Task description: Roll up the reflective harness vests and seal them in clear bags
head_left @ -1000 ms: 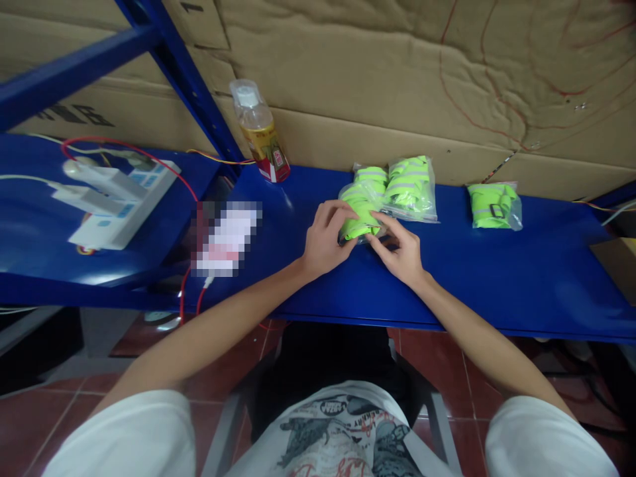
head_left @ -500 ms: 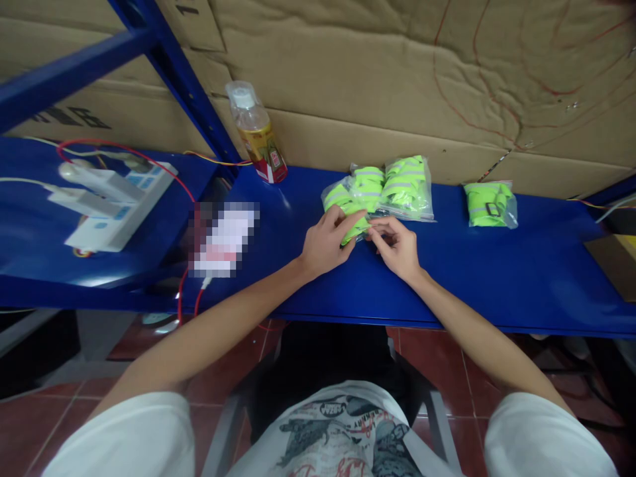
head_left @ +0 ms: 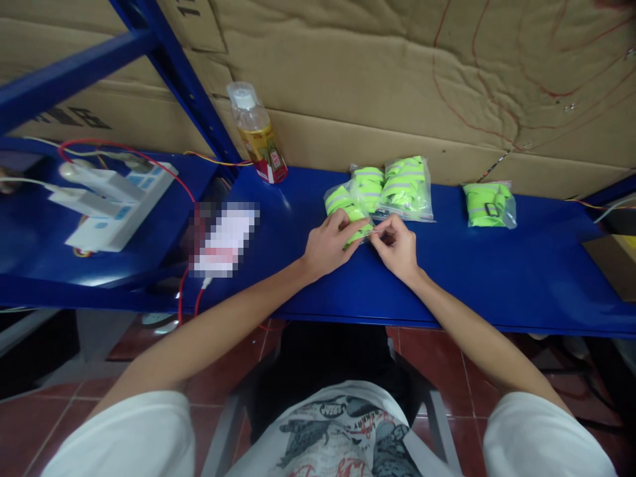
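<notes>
A clear plastic bag (head_left: 342, 201) holds a folded neon-yellow reflective strap with pale stripes. My left hand (head_left: 328, 246) lies over its near end, thumb and fingers gripping it. At the bag's right edge my right hand (head_left: 397, 248) pinches the plastic between thumb and forefinger. Just behind, touching or overlapping it, are two more bagged straps, a smaller one (head_left: 368, 182) and a larger one (head_left: 407, 185). Another bagged strap (head_left: 487, 204) with a dark buckle sits apart on the right.
A spray can (head_left: 262, 142) with a clear cap stands at the back of the blue table (head_left: 447, 285). A blurred-out phone (head_left: 223, 242) is plugged into a red cable. On the left lies a white power strip (head_left: 119, 212); a cardboard box (head_left: 613, 265) sits at the right edge.
The held bag has shifted slightly right and toward me along with my left hand. My right thumb and forefinger have drawn closer together on the bag's edge.
</notes>
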Tool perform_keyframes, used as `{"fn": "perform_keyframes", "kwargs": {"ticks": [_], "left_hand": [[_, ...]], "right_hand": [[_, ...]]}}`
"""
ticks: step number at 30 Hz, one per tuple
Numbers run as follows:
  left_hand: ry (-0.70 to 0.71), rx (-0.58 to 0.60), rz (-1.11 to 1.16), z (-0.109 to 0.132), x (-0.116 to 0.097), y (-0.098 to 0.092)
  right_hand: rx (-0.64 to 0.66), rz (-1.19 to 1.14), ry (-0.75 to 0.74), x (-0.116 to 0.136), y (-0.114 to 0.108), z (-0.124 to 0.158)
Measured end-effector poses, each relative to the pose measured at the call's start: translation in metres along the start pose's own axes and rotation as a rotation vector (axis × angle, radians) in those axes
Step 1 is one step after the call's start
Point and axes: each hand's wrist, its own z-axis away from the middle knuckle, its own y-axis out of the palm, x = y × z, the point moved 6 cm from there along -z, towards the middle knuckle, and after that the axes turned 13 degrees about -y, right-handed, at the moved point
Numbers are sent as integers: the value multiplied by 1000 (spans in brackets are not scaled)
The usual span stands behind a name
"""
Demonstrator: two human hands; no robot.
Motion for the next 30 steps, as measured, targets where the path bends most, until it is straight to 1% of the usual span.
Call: {"fn": "perform_keyframes", "kwargs": {"ticks": [4,10,12,16,20,23,26,30], "left_hand": [[15,-11,-38,1,0,0],[29,-62,-38,2,3,-2],[33,-57,-40,2,4,-1],[61,-35,-21,4,6,2],[88,-88,7,5,6,0],[57,-83,15,3,6,-1],[-28,-62,39,0,9,-2],[-99,-65,72,-1,11,-6]], "right_hand": [[22,-16,16,1,2,0],[27,-35,31,0,5,0],[44,-34,39,0,7,0],[75,37,51,0,9,-1],[137,109,108,-3,13,-1],[179,66,118,-7,15,1],[183,5,103,-11,16,2],[191,31,69,-11,16,1]]}}
